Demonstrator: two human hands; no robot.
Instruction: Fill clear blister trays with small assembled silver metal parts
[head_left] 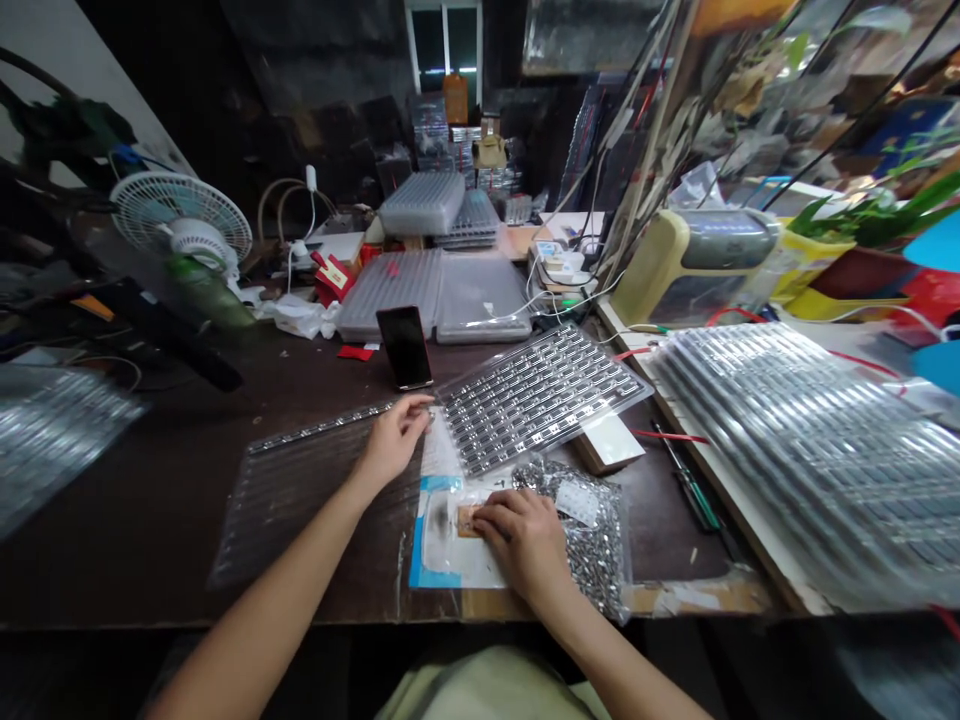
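My left hand [394,438] rests on a dark, empty-looking plastic tray [300,495] and touches the near corner of a clear blister tray [536,395] filled with rows of small parts. My right hand [525,535] lies fingers-down on a white and blue card [439,540], with its fingertips on a small orange-brown piece [466,519]. A clear bag of small shiny metal parts [592,530] lies just right of that hand. Whether either hand pinches anything is hidden by the fingers.
A black phone [405,347] stands propped behind the trays. A tall stack of filled blister trays [810,450] covers the right bench. A screwdriver [694,490] lies by the bench edge. A white fan [184,225] stands at the left; grey lidded boxes [435,295] sit further back.
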